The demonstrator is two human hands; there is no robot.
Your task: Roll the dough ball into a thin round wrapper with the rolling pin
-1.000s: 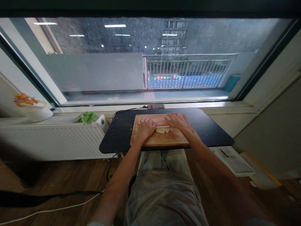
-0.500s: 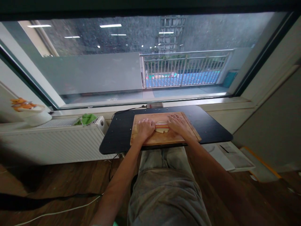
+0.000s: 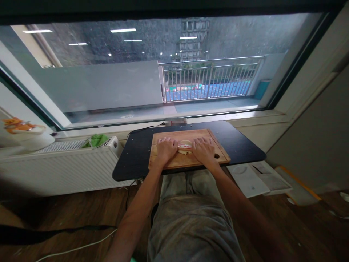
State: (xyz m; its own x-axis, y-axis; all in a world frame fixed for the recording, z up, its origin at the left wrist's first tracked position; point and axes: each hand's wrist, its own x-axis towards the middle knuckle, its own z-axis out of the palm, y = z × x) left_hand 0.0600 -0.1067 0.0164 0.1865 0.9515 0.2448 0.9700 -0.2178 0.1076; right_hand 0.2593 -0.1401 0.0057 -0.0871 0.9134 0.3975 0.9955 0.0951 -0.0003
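Observation:
A short red-and-white printed rod lies across pale, flattened dough on a wooden cutting board. My left hand is over the rod's left end, fingers curled down on it. Over the right end, my right hand presses in the same way, knuckles up. Both ends of the rod are hidden under the hands; only its middle shows. Some dough is visible above and below the rod.
The board rests on a black table against the window sill. At left is a white radiator with a green cloth on it and a white pot beyond. White boxes sit below at right. A cable crosses the floor.
The printed rod has turned, now showing red lettering on white. My right hand has drawn slightly closer to my body, uncovering the board's dark hole. The view has shifted slightly.

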